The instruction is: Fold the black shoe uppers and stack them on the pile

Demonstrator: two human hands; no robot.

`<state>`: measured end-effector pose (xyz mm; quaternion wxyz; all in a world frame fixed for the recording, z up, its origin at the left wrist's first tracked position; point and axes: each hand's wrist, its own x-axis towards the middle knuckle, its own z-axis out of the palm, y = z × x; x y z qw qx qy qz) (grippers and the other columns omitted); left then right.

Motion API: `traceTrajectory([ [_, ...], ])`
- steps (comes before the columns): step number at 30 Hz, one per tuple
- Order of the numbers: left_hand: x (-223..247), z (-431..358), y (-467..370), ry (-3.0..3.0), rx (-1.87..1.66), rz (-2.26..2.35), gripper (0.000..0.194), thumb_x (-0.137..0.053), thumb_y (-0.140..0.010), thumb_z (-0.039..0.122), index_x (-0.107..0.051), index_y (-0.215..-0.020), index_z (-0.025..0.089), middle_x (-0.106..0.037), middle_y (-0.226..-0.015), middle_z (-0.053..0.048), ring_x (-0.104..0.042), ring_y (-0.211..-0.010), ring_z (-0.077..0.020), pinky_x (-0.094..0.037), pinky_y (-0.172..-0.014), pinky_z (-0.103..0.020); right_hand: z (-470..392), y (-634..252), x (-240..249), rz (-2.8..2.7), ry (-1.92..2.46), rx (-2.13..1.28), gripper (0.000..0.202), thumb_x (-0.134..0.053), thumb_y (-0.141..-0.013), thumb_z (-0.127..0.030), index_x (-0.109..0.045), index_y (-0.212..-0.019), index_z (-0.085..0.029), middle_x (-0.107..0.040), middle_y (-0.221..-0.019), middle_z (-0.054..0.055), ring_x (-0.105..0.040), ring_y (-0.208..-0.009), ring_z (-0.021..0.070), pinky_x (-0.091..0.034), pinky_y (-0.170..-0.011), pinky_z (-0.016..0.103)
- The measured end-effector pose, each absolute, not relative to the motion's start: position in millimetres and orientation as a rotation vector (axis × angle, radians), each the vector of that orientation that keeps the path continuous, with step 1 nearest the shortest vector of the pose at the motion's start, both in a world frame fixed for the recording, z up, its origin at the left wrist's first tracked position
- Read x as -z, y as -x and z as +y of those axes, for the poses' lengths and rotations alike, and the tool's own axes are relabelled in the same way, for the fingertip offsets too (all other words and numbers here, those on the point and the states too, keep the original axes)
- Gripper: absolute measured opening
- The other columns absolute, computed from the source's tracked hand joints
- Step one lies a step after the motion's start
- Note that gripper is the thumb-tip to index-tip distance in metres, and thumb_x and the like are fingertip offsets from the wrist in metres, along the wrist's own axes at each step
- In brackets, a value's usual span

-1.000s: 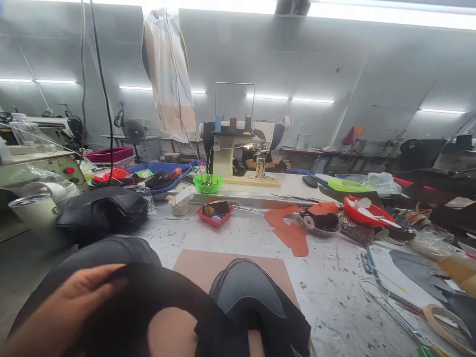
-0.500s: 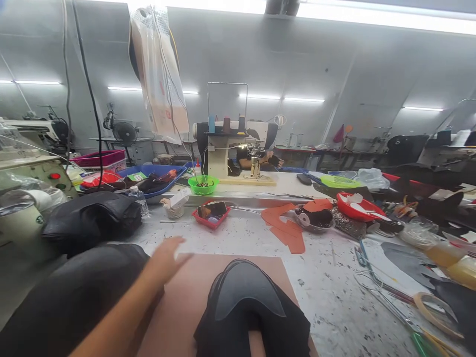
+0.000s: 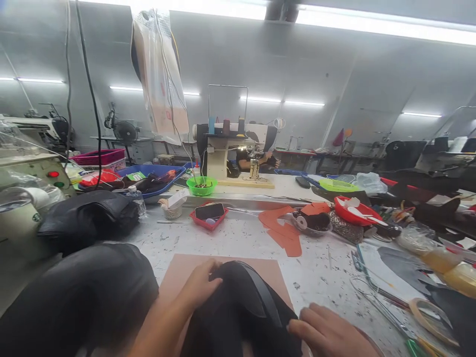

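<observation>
A U-shaped black shoe upper (image 3: 226,302) lies over the pinkish board (image 3: 256,259) in front of me. My left hand (image 3: 203,286) has its thumb and fingers closed on the upper's left edge near the rounded toe. At the lower right, my right hand (image 3: 329,328) has curled fingers gripping the upper's right edge. Between the hands, a strip of the grey toe piece (image 3: 265,292) shows, partly covered by black material. To the left of my forearm sits a large stack of black uppers (image 3: 92,282), with another black pile (image 3: 89,213) behind it.
Beyond the board are a red tray (image 3: 209,218) with a phone, orange cut pieces (image 3: 284,233) and a red bowl (image 3: 357,212). A sewing machine (image 3: 219,158) stands at the back; a person works behind it. Tape (image 3: 433,317) and scissors (image 3: 399,322) lie right.
My left hand has come right and down from the board's far left corner onto the upper. My right hand has entered at the right edge. Black material now covers much of the grey piece.
</observation>
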<state>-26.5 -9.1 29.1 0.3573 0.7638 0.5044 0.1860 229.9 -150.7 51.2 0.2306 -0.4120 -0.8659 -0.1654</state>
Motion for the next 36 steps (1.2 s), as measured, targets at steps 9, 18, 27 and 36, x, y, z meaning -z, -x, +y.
traceTrajectory([
  [9, -92.9, -85.1, -6.8, -2.202, -0.465, 0.789, 0.031, -0.028, -0.088, 0.024, -0.06, -0.087, 0.022, -0.066, -0.08, -0.001, -0.059, -0.071, -0.0152, -0.04, -0.063, -0.022, -110.8, -169.1, -94.0, -2.137, 1.087, 0.327, 0.012, -0.033, -0.082, -0.011, -0.043, -0.079, -0.018, -0.049, -0.067, 0.001, -0.045, -0.057, 0.0141, -0.035, -0.051, 0.024],
  [18, -66.2, -80.7, -10.3, -1.547, -0.656, 0.841, 0.026, -0.043, -0.078, 0.033, -0.064, -0.081, 0.018, -0.064, -0.08, -0.002, -0.056, -0.08, -0.0188, -0.041, -0.073, -0.027, -122.0, -160.7, -86.6, -2.013, 0.954, 0.547, 0.03, -0.033, -0.089, -0.01, -0.048, -0.063, -0.015, -0.053, -0.07, 0.004, -0.044, -0.061, 0.0137, -0.032, -0.057, 0.027],
  [27, -90.0, -73.2, -12.3, -1.417, -0.531, 1.014, 0.024, -0.057, -0.06, 0.038, -0.058, -0.059, 0.015, -0.048, -0.055, 0.003, -0.044, -0.061, -0.0135, -0.032, -0.057, -0.024, -123.7, -153.4, -77.2, -2.014, 0.77, 0.704, 0.024, -0.04, -0.079, 0.0, -0.055, -0.067, -0.014, -0.06, -0.073, 0.0, -0.051, -0.067, 0.0125, -0.037, -0.07, 0.03],
  [36, -90.8, -78.3, -1.7, -1.504, -0.578, 0.934, 0.015, -0.053, -0.065, 0.029, -0.061, -0.066, 0.015, -0.057, -0.061, 0.002, -0.051, -0.062, -0.0138, -0.038, -0.057, -0.022, -123.9, -151.7, -71.2, -2.059, 0.669, 0.627, 0.027, -0.031, -0.086, -0.006, -0.057, -0.094, -0.008, -0.065, -0.09, 0.004, -0.055, -0.096, 0.011, -0.035, -0.096, 0.023],
])
